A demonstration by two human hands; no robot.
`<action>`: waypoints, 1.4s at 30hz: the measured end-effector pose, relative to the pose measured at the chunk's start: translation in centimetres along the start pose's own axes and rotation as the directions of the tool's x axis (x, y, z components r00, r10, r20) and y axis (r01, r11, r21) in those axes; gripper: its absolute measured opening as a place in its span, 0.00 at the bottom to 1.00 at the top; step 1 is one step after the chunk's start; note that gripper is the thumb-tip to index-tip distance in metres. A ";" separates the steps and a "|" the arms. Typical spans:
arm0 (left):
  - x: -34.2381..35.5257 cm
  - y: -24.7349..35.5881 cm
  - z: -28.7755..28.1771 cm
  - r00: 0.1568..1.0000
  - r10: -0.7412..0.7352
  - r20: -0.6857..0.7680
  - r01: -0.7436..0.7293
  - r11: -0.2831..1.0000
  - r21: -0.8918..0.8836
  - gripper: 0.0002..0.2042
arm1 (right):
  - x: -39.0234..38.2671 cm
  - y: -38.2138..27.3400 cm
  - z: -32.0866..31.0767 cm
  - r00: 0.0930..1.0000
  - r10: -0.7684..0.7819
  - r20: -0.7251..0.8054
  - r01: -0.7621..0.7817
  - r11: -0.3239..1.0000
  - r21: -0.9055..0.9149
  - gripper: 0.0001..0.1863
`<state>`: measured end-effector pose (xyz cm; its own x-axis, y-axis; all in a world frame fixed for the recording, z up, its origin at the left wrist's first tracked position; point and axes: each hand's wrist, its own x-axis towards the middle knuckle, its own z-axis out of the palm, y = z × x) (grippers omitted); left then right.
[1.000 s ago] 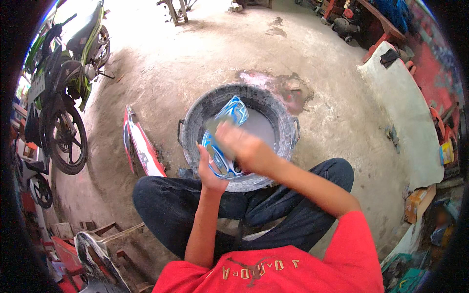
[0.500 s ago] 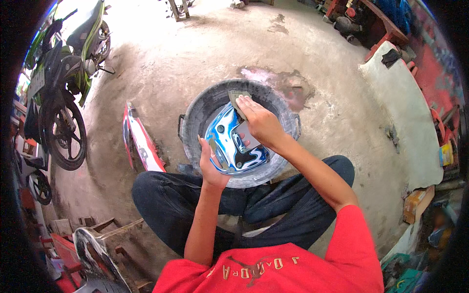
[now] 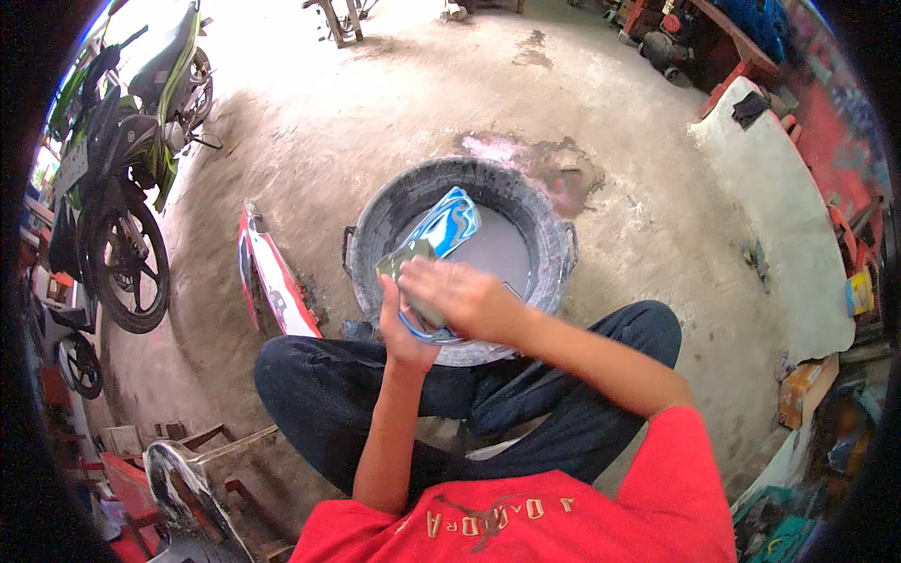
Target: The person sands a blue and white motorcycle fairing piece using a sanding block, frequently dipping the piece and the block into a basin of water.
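My left hand (image 3: 405,330) grips the near end of a glossy blue-and-white plastic panel (image 3: 454,223), which looks like a motorcycle body part. The panel is tilted over a round dark basin (image 3: 374,205) that contains cloudy grey water. Under the fingers of my right hand (image 3: 469,298), slightly blurred, a grey-green sheet of sandpaper (image 3: 405,257) is pressed on the panel near my left thumb. Both hands and the sheet hide the panel's near part.
A red-and-white panel (image 3: 275,281) lies on the floor left of the basin. Motorcycles (image 3: 122,206) stand farther left. A wooden frame (image 3: 221,446) is at lower left. On the right are a pale sheet (image 3: 779,225) and a cardboard box (image 3: 805,392).
My right hand has swept the sandpaper from the panel's far end down toward my left hand. The panel has turned in my left hand, its far end now pointing up and right.
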<state>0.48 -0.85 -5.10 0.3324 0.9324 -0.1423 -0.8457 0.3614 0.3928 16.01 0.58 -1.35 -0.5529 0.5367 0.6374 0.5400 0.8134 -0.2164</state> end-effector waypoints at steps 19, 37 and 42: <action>0.1 0.1 0.4 0.997 0.058 0.044 -0.060 0.997 0.053 0.35 | -1.3 1.4 -0.3 0.999 0.027 0.019 -0.029 0.994 0.106 0.27; -0.3 0.5 0.8 0.996 0.080 0.046 -0.086 0.987 0.139 0.33 | -0.8 0.3 -0.5 0.999 0.043 0.021 -0.045 0.995 0.092 0.31; 0.0 0.7 1.5 0.927 -0.078 0.367 0.052 0.995 0.082 0.32 | -0.1 4.7 -1.9 0.954 0.299 -0.003 -0.297 0.948 -0.115 0.31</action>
<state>0.53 -0.60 -3.47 0.5277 0.8321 0.1709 -0.7904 0.4073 0.4576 19.78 3.90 -1.06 -0.3644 0.7547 0.5456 0.7491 0.5856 -0.3096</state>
